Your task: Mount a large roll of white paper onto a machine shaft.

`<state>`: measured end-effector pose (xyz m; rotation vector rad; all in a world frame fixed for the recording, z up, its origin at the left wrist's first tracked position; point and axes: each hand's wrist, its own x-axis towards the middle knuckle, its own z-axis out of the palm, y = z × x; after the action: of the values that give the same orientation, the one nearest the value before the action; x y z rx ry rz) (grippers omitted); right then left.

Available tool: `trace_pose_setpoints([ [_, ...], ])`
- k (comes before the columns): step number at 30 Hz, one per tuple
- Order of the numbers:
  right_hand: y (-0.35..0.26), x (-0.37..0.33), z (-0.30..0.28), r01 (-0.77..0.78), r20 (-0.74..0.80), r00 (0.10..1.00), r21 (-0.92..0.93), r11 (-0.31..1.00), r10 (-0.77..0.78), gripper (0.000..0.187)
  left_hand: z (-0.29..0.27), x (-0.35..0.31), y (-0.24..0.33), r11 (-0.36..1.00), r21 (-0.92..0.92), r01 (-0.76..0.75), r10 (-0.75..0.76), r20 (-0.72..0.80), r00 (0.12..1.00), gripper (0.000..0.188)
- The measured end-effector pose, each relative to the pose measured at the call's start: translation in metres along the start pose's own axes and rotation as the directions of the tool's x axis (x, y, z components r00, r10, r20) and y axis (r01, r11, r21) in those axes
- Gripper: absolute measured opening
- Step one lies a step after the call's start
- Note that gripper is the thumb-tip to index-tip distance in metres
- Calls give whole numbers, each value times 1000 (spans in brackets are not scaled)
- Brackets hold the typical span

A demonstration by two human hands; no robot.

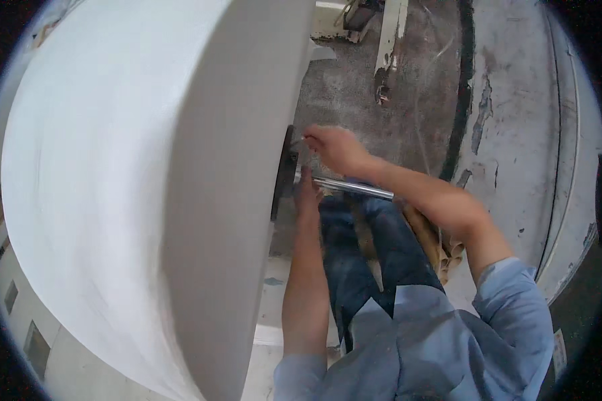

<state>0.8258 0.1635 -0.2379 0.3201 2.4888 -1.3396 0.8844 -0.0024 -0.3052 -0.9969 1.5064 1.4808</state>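
Observation:
A huge white roll fills the left side, its flat grey-white end facing me. At the middle of that end sits a dark round flange, seen almost edge-on. A shiny metal shaft sticks out from it to the right. My left hand is closed around the shaft close to the flange; most of its fingers are hidden. Just above, my right hand is closed in a pinch beside the flange's upper part. Something small and thin is between its fingertips, too small to name.
Brown cardboard tubes lie low beside my legs. A worn whitish metal bar and a dark machine part are at the far side. On the right runs a pale ledge with peeling paint, past a dark curved strip on the grey floor.

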Motion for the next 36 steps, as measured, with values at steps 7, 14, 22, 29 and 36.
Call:
trace_pose_setpoints([
  [7,50,41,-6,570,324,792,-91,816,-517,36,16,-32,34,980,153,128,-101,-171,980,51],
  [14,54,59,-5,782,451,587,-99,615,-673,40,19,-27,25,970,222,103,-64,-178,982,48],
  [22,61,72,-1,865,506,463,-76,497,-728,46,-2,-7,0,998,-69,-6,12,76,997,61],
  [29,67,74,4,899,472,428,-129,420,-771,36,20,-37,33,985,147,89,-61,-186,981,58],
  [36,47,70,-3,914,551,403,-194,357,-731,24,15,-32,29,983,172,56,-30,-149,988,60],
])
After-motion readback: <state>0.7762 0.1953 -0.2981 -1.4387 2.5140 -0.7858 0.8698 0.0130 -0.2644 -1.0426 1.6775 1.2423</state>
